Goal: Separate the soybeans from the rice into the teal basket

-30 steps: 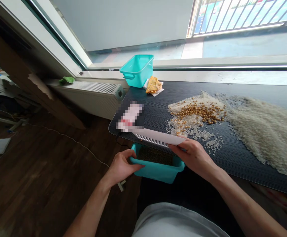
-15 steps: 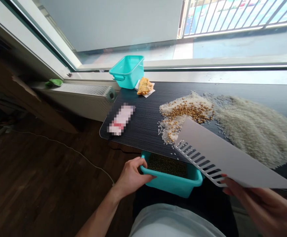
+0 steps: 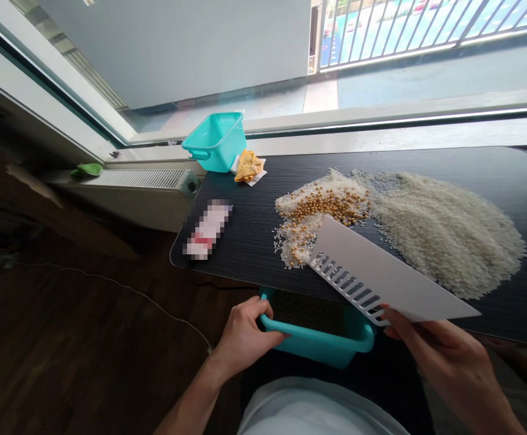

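Observation:
My left hand (image 3: 250, 332) grips the near left rim of a teal plastic bin (image 3: 322, 347) below the table's front edge. Small dark greenish grains (image 3: 311, 313) lie inside that bin. My right hand (image 3: 444, 356) holds a thin, pale, flat plastic scraper (image 3: 376, 269) with a row of slots along one side. The scraper's far end reaches the near edge of a pile of white rice (image 3: 302, 232), and its lower edge hangs over the bin. Golden round beans (image 3: 329, 205) are spread over this pile. To its right lies a larger heap of rice (image 3: 448, 226).
A second teal bin (image 3: 218, 142) stands at the table's back left corner, beside a folded yellow cloth (image 3: 249, 167) on white paper. A blurred pinkish object (image 3: 209, 229) lies near the left edge. Behind the dark table (image 3: 254, 241) is a window; a radiator (image 3: 150, 190) is left.
The view has shifted slightly to the right. My right hand and the scraper have moved left relative to the bin. My left hand keeps its hold on the rim.

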The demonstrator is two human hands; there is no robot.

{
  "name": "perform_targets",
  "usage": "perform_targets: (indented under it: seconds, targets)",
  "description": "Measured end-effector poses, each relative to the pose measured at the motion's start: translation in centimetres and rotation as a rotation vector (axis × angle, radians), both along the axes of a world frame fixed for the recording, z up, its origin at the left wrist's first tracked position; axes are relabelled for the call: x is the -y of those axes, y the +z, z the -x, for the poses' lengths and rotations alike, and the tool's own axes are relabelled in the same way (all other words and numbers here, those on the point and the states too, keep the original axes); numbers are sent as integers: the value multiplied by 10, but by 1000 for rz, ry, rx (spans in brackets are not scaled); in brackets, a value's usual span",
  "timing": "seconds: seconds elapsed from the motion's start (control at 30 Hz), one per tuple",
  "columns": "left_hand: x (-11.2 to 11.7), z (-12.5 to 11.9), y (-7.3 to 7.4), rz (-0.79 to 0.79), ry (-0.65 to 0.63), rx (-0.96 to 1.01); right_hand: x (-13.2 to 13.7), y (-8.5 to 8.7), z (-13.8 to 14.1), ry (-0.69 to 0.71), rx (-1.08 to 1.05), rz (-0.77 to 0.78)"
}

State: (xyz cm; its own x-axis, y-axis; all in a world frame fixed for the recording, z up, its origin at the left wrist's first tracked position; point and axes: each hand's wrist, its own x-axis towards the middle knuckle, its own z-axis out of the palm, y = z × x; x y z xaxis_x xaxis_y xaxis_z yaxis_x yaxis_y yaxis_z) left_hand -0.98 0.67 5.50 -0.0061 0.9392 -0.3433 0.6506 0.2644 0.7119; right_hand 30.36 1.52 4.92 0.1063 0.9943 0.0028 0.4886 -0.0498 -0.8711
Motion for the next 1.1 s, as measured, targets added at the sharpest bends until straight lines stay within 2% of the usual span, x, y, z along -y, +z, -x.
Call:
perform_targets:
  seconds: [0.27, 0.57, 0.63, 0.77, 0.83, 0.9, 1.03, 1.1]
  targets:
    - [-5, -6, 1, 21, -29, 4, -18, -1, 2, -165, 18, -57]
    - [-2, -4, -4, 15, -40, -11, -33, 8, -38, -497, 198, -28]
    - [-2, -4, -4, 16, -44, -11, -30, 10, -36, -482, 210, -40]
    - [-2, -6, -3, 7, -52, -13, -25, 5, -16, -374, 87, -66]
    - [-1, -5, -3, -4, -52, -6, -26, 3, -12, -376, 64, -61]
    - [0, -4, -4, -14, -48, 4, -30, 3, -17, -432, 90, -27]
    - [1, -3, -6, -14, -40, 13, -39, 10, -39, -632, 179, -9]
    - [-1, -4, -7, -4, -44, 11, -40, 17, -43, -662, 193, -30]
